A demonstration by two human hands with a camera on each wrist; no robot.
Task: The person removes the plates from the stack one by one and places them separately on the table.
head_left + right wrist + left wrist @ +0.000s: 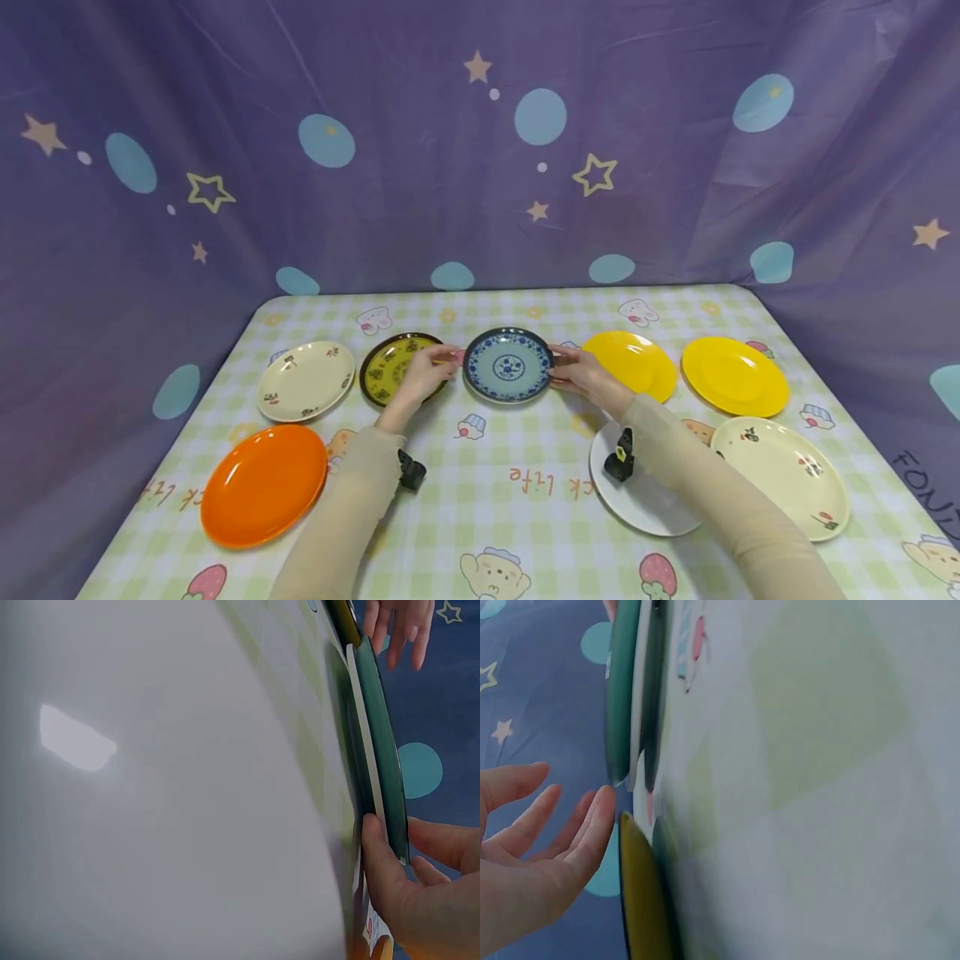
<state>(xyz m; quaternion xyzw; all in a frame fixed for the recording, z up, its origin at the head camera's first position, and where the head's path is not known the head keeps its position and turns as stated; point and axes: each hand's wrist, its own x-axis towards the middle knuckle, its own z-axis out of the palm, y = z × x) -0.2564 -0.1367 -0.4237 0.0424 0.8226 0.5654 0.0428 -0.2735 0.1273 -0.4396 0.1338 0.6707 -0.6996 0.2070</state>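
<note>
The blue floral plate [507, 392] with a dark rim is at the back middle of the table. My right hand [588, 379] pinches its right edge. In the right wrist view, thumb and fingers lie on opposite faces of the plate [380, 735], which is close over the cloth with a shadow below. At its left edge is my left hand [426, 379], fingers loosely extended. From the left wrist, the left hand's fingertips [604, 796] show right at the plate's edge, not wrapped round it. The olive-yellow patterned plate [384, 377] lies partly behind the left hand.
Left: a cream plate [306, 382] and an orange plate [264, 487]. Right: two yellow plates [637, 362] [735, 377], a white plate [637, 504] partly under my right forearm, and another cream plate [787, 475]. A checked cloth [450, 508] covers the table; a purple curtain [420, 217] hangs behind.
</note>
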